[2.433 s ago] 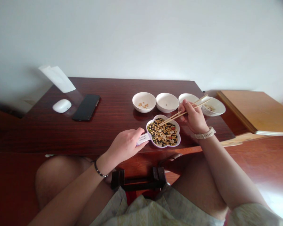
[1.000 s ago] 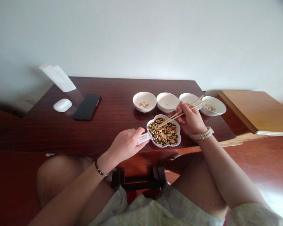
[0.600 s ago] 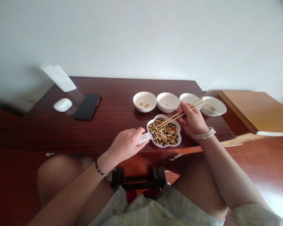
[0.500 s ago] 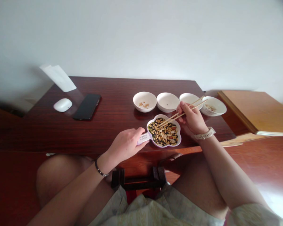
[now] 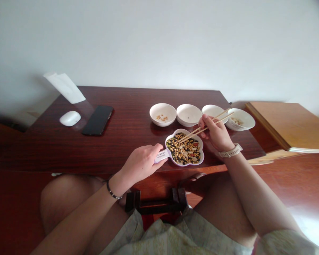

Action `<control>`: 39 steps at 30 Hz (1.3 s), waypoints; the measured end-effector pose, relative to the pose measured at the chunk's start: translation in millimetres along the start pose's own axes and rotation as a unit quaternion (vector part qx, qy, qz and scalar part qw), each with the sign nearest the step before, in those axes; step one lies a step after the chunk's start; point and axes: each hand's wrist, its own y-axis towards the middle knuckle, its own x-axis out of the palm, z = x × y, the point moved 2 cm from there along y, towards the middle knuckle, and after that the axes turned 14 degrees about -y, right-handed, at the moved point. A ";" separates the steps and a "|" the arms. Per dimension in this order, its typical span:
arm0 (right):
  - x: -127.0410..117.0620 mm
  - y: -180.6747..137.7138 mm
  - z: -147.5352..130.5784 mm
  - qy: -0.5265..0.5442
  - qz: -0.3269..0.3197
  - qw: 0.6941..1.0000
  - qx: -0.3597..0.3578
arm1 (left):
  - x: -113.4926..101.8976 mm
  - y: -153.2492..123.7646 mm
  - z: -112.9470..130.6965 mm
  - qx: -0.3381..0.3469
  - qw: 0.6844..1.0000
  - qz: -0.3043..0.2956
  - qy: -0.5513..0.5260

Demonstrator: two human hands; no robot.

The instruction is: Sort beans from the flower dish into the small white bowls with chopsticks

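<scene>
Our right hand (image 5: 215, 134) pinches the chopsticks (image 5: 205, 128); their tips slant down-left into the bean dish (image 5: 184, 150), whose handle our left hand (image 5: 142, 163) grips.

The white label (image 5: 161, 155) on the bean dish's handle (image 5: 163, 156) carries small print, too tiny to read.

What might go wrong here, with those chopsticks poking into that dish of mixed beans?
The beans are small and round, so one may slip from the chopsticks and roll over the table. The dish sits near the table's front edge; a push by the right hand might tip it, though the left hand holds its handle.
</scene>
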 end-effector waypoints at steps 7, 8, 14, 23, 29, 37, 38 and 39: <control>-3.1 2.0 -0.9 -0.007 0.029 0.999 -0.014 | 0.6 -0.8 -0.3 -0.002 1.000 0.005 -0.001; -4.3 2.5 0.0 -0.010 0.030 0.999 -0.017 | 0.7 -0.9 -0.6 -0.002 1.000 0.005 -0.001; -5.6 1.5 2.4 -0.033 0.013 0.999 -0.016 | 1.6 -0.8 -1.3 -0.002 1.000 0.002 0.002; -3.1 1.1 -1.5 -0.003 0.040 0.999 -0.015 | 0.9 -0.7 -1.4 -0.004 1.000 -0.001 0.003; -5.8 5.4 -2.0 0.031 0.072 0.997 -0.026 | 0.6 -0.6 -0.2 -0.002 1.000 0.002 0.000; -3.8 25.1 -9.6 0.059 0.143 0.986 -0.056 | 0.2 -1.2 -1.2 0.001 1.000 0.003 -0.002; -3.8 29.0 -10.4 0.067 0.154 0.984 -0.064 | 0.4 -1.4 -1.4 0.001 1.000 0.003 -0.002; -3.5 33.0 -11.0 0.075 0.166 0.981 -0.072 | 0.6 -1.6 -1.5 0.001 1.000 0.004 -0.002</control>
